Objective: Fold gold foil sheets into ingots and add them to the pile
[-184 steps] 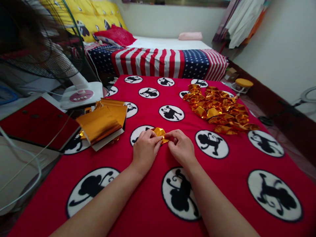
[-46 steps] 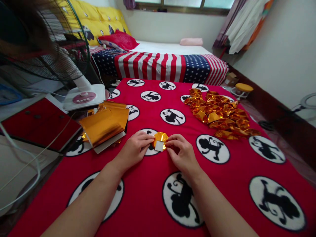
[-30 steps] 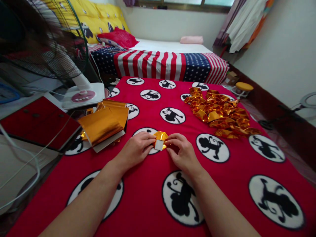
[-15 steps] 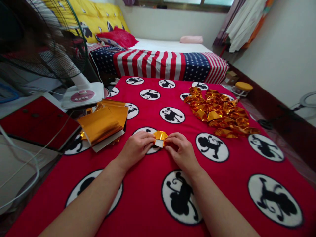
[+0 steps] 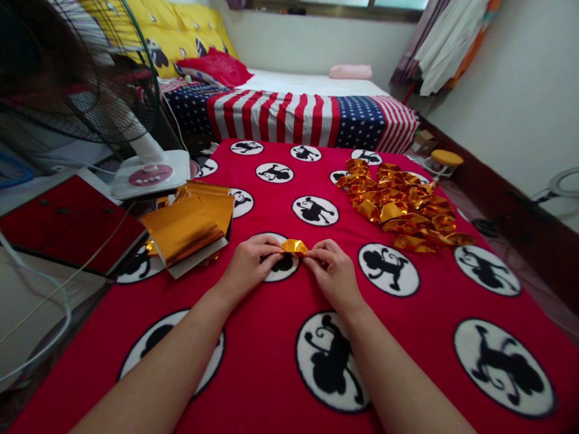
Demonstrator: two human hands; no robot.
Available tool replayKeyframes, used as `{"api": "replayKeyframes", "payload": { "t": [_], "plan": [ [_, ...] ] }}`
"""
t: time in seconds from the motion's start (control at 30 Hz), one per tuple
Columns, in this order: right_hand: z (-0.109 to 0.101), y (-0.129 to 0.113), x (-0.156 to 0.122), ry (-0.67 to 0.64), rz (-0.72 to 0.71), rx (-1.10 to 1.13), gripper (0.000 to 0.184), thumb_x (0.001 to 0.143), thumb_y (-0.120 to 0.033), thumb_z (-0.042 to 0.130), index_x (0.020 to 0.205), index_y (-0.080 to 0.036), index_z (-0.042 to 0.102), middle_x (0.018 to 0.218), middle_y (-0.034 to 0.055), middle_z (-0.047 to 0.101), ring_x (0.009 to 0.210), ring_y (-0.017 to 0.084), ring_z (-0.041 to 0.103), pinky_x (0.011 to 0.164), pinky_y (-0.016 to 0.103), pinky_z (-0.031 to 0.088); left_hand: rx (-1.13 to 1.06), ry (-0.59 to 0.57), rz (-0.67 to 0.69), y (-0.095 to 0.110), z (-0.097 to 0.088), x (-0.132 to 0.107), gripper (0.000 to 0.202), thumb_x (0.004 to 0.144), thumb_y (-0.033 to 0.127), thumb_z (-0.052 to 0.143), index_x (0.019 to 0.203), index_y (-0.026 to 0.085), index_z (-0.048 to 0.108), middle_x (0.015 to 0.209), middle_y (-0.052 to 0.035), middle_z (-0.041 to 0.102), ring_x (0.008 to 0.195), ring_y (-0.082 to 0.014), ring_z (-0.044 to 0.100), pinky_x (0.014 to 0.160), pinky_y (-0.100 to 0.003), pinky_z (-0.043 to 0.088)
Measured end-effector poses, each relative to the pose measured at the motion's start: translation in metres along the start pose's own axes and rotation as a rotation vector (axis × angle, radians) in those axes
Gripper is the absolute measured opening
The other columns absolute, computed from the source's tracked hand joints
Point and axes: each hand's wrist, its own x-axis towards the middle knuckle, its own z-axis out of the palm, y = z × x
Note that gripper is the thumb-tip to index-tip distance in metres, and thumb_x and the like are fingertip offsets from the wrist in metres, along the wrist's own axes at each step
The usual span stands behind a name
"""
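Between my hands is a small folded gold foil paper, shiny and pinched at both ends. My left hand is closed, thumb and fingers gripping its left end. On the opposite end, my right hand pinches the paper the same way. The fingertips cover both ends of the fold. To the left lies a stack of flat gold foil sheets with pale undersides. A heap of folded gold foil pieces is spread at the right.
A red cloth with monkey prints covers the work surface. At the left stand a fan and a dark red panel with cables. Behind is a bed; a yellow stool is at the right.
The pale flap at the near side of the foil paper has been folded out of sight, leaving only gold showing. Both hands have stayed in nearly the same place.
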Motion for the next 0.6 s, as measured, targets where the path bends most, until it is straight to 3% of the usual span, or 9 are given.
{"api": "replayKeyframes", "payload": {
  "t": [0.2,0.6],
  "plan": [
    [0.005,0.002,0.004,0.028,0.044,-0.005,0.011,0.085,-0.022,0.064,0.08,-0.021,0.073,0.08,0.0023,0.063,0.068,0.015,0.058,0.059,0.026,0.042,-0.017,0.029,-0.107,0.002,0.002,0.007,0.009,0.08,0.019,0.067,0.078,0.018,0.076,0.086,-0.0054,0.073,0.078,-0.0164,0.068,0.074,-0.028,0.054],
    [0.007,-0.001,0.009,0.085,0.117,-0.096,0.007,0.08,-0.022,0.067,0.078,-0.023,0.073,0.076,0.0006,0.067,0.063,0.015,0.059,0.061,0.027,0.043,0.074,0.043,-0.285,-0.001,0.006,0.016,0.01,0.078,0.028,0.07,0.076,0.021,0.077,0.083,-0.0039,0.076,0.076,-0.0183,0.069,0.071,-0.028,0.051]
  ]
}}
